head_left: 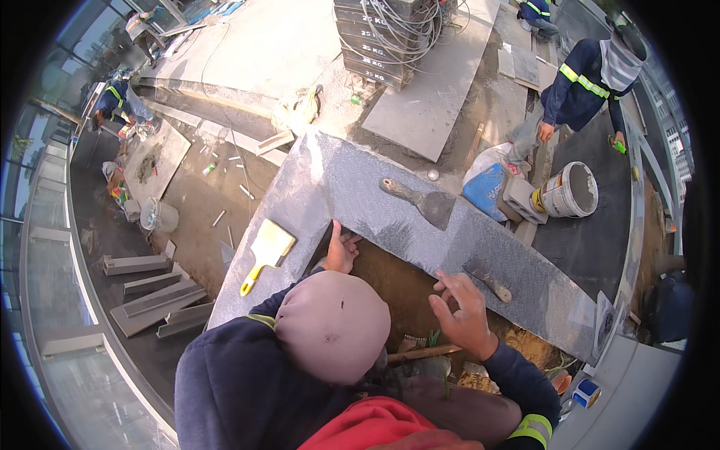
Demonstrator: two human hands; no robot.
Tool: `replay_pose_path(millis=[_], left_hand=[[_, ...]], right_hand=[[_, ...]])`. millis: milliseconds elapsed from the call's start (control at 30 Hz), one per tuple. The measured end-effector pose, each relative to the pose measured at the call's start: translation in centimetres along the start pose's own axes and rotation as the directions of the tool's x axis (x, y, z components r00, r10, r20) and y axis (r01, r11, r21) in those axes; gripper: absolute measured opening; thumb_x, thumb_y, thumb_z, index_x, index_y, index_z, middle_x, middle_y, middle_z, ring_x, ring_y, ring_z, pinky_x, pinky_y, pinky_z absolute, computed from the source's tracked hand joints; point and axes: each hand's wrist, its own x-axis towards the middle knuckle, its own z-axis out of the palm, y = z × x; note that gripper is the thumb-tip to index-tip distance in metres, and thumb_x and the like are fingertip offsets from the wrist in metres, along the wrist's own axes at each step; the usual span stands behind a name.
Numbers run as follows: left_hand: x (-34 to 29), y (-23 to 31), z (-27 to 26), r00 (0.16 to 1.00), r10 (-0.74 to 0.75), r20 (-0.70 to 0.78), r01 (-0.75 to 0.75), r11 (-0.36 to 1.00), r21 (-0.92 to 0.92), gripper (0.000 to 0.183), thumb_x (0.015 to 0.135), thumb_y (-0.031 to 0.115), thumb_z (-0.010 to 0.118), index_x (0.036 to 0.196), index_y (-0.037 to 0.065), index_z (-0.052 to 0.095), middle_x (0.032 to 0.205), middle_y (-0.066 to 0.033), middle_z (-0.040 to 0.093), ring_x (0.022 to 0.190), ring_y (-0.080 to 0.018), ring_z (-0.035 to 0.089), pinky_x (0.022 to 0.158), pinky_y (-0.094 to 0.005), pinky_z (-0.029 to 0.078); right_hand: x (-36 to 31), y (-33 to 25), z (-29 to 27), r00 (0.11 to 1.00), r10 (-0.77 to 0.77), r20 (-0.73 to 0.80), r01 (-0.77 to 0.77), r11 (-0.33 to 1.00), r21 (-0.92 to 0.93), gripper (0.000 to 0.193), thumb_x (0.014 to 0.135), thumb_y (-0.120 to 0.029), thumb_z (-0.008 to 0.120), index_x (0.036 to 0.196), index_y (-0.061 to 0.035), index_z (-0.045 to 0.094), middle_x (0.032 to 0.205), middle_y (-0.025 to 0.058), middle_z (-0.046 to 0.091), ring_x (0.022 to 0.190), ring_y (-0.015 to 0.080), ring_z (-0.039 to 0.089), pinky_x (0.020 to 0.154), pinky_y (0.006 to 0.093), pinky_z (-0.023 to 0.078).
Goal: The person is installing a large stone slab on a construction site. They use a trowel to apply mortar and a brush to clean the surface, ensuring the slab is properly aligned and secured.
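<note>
A grey stone slab ledge bends at a corner around an earthy hollow in front of me. My left hand is at the inner corner, fingers apart, one finger against the slab's edge. My right hand hovers over the hollow beside the right arm of the ledge, fingers loosely bent and apart, with nothing visible in it. On the stone lie a yellow-handled paintbrush to the left, a scraper with a wide blade beyond my hands, and a dark-bladed scraper near my right hand. A dark patch marks the slab between.
My bent knee covers part of the hollow. A white bucket, concrete block and blue-white bag stand to the right, near a co-worker. Stacked dark weights with cables rise behind. Stone strips lie left.
</note>
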Motion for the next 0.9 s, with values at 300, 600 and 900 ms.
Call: replay_pose_path(millis=[300,600,900], left_hand=[[0.4,-0.2,-0.4,1.000,0.005,-0.002,-0.005,1.000,0.021,0.118,0.080,0.088,0.046,0.145,-0.010,0.037,0.125,-0.0144,0.058,0.075,-0.0127,0.040,0.074,-0.0292,0.036],[0.3,0.0,-0.1,1.000,0.004,0.022,-0.005,0.999,0.048,0.117,0.082,0.089,0.042,0.145,-0.009,0.038,0.127,-0.0143,0.057,0.077,-0.0136,0.040,0.076,-0.0296,0.035],[-0.1,0.1,0.3,1.000,0.006,0.023,-0.006,1.000,-0.002,0.116,0.082,0.086,0.048,0.146,-0.010,0.035,0.127,-0.0168,0.057,0.072,-0.0115,0.038,0.070,-0.0277,0.037]], right_hand=[[0.4,-0.1,0.4,1.000,-0.014,-0.006,0.014,1.000,-0.010,0.042,0.084,0.002,0.071,0.125,0.0027,0.061,0.096,0.0114,0.063,0.059,0.0155,0.057,0.055,0.0286,0.047],[0.2,0.0,0.3,1.000,-0.010,-0.005,0.010,1.000,-0.004,0.044,0.083,0.002,0.071,0.126,0.0015,0.061,0.096,0.0113,0.063,0.059,0.0152,0.056,0.056,0.0290,0.047],[0.3,-0.1,0.1,1.000,-0.019,-0.006,0.019,1.000,-0.011,0.044,0.084,0.002,0.071,0.127,0.0012,0.060,0.095,0.0113,0.063,0.060,0.0159,0.057,0.056,0.0294,0.047]])
